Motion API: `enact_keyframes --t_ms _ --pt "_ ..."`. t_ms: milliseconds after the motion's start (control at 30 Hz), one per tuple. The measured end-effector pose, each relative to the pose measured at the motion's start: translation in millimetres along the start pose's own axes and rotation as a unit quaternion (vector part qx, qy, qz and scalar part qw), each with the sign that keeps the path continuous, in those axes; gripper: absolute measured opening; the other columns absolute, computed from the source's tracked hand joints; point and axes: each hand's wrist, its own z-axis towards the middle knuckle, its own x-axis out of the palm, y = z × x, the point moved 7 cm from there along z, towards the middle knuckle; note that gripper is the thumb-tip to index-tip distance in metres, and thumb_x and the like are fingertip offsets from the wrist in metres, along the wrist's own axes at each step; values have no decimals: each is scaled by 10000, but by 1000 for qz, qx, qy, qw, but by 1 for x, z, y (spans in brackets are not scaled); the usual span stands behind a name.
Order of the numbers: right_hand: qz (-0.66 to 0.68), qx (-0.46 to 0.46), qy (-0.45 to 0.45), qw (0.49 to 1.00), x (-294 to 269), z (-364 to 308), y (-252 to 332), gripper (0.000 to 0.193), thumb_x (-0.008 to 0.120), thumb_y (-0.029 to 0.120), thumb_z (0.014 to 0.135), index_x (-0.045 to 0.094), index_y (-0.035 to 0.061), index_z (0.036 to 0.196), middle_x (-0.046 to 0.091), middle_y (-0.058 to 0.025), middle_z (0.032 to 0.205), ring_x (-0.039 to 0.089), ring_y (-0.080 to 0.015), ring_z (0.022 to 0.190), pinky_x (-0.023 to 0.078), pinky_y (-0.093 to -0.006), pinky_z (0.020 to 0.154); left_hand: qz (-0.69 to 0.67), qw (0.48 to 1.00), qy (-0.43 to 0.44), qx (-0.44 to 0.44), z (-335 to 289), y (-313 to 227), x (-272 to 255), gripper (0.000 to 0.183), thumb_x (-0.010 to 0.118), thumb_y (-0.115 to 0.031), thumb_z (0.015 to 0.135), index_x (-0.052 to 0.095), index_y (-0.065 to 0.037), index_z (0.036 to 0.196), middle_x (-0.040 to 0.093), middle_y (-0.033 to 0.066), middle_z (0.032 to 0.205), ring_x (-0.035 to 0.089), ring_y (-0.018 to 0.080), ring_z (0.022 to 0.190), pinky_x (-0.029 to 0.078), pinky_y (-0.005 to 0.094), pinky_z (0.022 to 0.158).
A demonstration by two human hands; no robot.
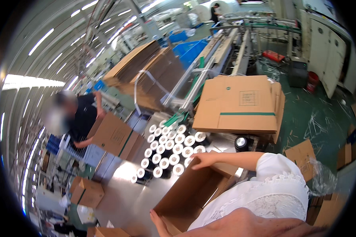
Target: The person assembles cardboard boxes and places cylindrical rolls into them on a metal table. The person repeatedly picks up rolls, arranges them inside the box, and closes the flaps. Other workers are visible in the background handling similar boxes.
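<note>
An open, empty-looking cardboard box [194, 193] is tilted on the metal table in front of me. My right hand [203, 160] grips its far-right rim, with the fingers bent over the edge. At the box's lower-left end, my left hand [159, 224] holds the side, and part of that hand is hidden by the frame's edge. Just beyond the box stand several dark rolls with white round ends [174, 148], packed close together. A single black roll [241, 143] stands apart, by my right forearm.
Flattened cartons [237, 104] are stacked beyond my right arm. A conveyor [209, 59] runs away behind them, beside another carton stack [146, 75]. Across the metal table [124, 191], a co-worker [83, 116] holds a carton [114, 136]. Scraps litter the green floor [292, 106].
</note>
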Motion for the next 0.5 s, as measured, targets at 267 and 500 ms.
enact_keyframes --t_ms 267,500 --pt "-12 92 -11 996 14 49 -34 667 438 626 894 669 0 883 659 -220 878 644 -344 831 487 -415 743 221 972 -68 -47 28 5 -2 489 444 -439 980 572 23 1078 633 120 972 621 197 791 512 339 602" --pt "-78 196 16 977 53 78 -115 663 530 608 842 675 -26 972 663 -239 963 630 -379 937 486 -427 828 406 893 -38 -189 57 51 -12 600 512 -435 938 483 73 1257 580 210 1191 579 303 1064 468 401 895"
